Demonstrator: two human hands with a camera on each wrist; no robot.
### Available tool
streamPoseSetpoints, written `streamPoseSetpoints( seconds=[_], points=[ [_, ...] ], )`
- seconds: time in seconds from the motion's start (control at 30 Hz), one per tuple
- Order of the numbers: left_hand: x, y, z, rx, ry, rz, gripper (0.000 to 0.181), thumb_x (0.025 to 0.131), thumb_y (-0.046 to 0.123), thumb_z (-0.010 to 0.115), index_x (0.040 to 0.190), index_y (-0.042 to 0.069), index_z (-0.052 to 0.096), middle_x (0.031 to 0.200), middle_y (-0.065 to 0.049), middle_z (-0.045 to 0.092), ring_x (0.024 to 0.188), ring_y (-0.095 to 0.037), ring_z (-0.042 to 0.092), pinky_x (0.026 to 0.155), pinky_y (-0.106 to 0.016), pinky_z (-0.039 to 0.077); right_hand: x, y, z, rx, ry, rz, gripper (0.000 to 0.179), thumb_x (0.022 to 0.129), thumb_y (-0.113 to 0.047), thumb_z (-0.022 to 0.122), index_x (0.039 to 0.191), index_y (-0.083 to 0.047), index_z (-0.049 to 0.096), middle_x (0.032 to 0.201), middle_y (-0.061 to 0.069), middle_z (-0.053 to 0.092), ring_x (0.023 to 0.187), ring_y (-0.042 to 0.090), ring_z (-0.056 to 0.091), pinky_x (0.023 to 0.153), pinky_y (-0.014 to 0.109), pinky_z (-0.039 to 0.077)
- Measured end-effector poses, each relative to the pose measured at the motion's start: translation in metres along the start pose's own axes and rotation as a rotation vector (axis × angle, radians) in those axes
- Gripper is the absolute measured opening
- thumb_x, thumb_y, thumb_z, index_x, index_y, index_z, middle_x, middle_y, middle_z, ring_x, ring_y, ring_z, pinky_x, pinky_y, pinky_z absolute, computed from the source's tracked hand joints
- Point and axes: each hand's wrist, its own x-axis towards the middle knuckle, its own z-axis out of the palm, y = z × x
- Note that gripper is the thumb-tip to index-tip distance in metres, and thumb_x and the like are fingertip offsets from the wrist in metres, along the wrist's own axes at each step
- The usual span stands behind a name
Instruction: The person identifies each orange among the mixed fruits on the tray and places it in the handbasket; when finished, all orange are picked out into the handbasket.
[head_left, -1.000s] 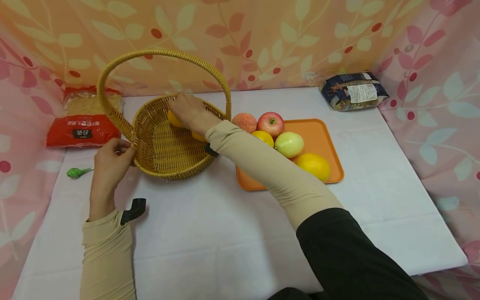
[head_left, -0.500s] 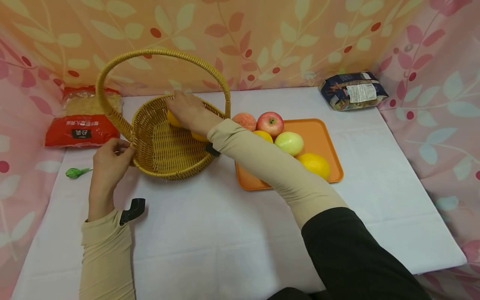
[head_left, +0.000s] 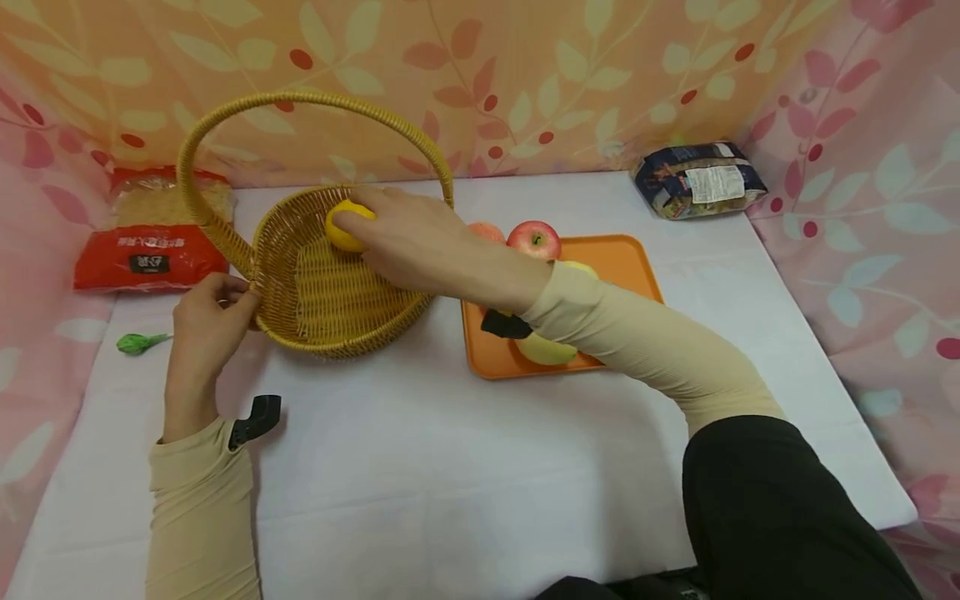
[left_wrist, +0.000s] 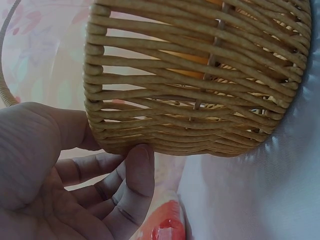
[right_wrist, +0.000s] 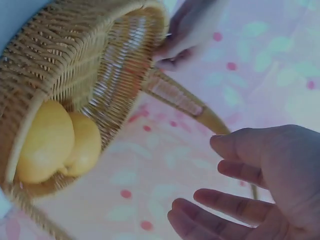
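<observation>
My left hand [head_left: 212, 329] pinches the left rim of a golden wicker basket [head_left: 345, 346] with a tall hooped handle; the left wrist view shows its fingers [left_wrist: 139, 172] at the woven wall. Inside, along the right side, lie two yellow lemons [right_wrist: 46, 142], one of them showing as a lemon [head_left: 347, 227] in the head view. Over the basket's right rim is my right hand [head_left: 420, 242], covering part of that side. In the right wrist view this right hand [right_wrist: 245, 185] has its fingers spread apart and loosely bent, holding nothing, away from the fruit.
Right of the basket, an orange tray [head_left: 626, 250] bears an apple [head_left: 535, 239], a peach [head_left: 487, 231] and a pale yellow fruit [head_left: 546, 349], partly under my sleeve. A red bag [head_left: 150, 258], a dark packet [head_left: 701, 182] and a small green bud-like thing [head_left: 138, 342] lie around.
My right hand has let go of the lemon in the basket and drawn back to the right, uncovering more of it. The left hand keeps its hold on the rim.
</observation>
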Motion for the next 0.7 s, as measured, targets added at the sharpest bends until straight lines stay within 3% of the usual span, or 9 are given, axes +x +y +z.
streamPoseSetpoints(
  seconds=[0.17,0.3,0.37,0.53,0.7],
  points=[
    [-0.001,0.001,-0.001,0.003,0.0,0.005,0.046,0.098,0.038,0.047,0.124,0.001,0.054,0.09,0.001,0.059,0.062,0.002,0.06,0.058,-0.023,0.047,-0.046,0.021,-0.015,0.093,0.136,-0.06,0.036,0.094,-0.021,0.06,0.13,-0.016,0.059,0.129,0.006,0.06,0.104,0.023,0.062,0.073,0.038,0.056],
    [0.0,0.001,-0.001,-0.001,0.002,0.004,0.046,0.098,0.038,0.047,0.123,0.001,0.054,0.087,0.004,0.058,0.061,0.003,0.059,0.057,-0.023,0.048,-0.077,0.046,-0.012,0.13,0.201,-0.02,0.034,0.092,-0.021,0.064,0.125,-0.012,0.064,0.122,0.007,0.065,0.1,0.025,0.064,0.078,0.039,0.055],
    [0.0,0.001,-0.001,-0.005,0.002,0.003,0.045,0.098,0.037,0.048,0.123,0.001,0.054,0.087,0.005,0.058,0.061,0.003,0.059,0.057,-0.022,0.048,-0.088,0.059,-0.007,0.126,0.168,0.027,0.035,0.091,-0.021,0.065,0.125,-0.011,0.064,0.122,0.009,0.065,0.104,0.026,0.064,0.079,0.041,0.056],
    [0.001,0.0,-0.001,-0.004,0.0,0.004,0.044,0.098,0.036,0.047,0.123,0.001,0.054,0.089,0.003,0.058,0.06,0.004,0.059,0.057,-0.022,0.047,-0.107,0.082,0.012,0.113,-0.03,0.134,0.043,0.091,-0.024,0.064,0.133,-0.012,0.059,0.132,0.013,0.059,0.11,0.031,0.061,0.079,0.045,0.056],
    [0.001,-0.002,-0.001,-0.005,0.0,0.011,0.043,0.098,0.035,0.047,0.123,0.001,0.054,0.086,0.007,0.057,0.059,0.005,0.059,0.056,-0.022,0.046,-0.115,0.094,0.031,0.12,-0.108,0.134,0.046,0.09,-0.026,0.066,0.133,-0.012,0.057,0.132,0.016,0.056,0.111,0.032,0.06,0.085,0.045,0.056]
  ],
)
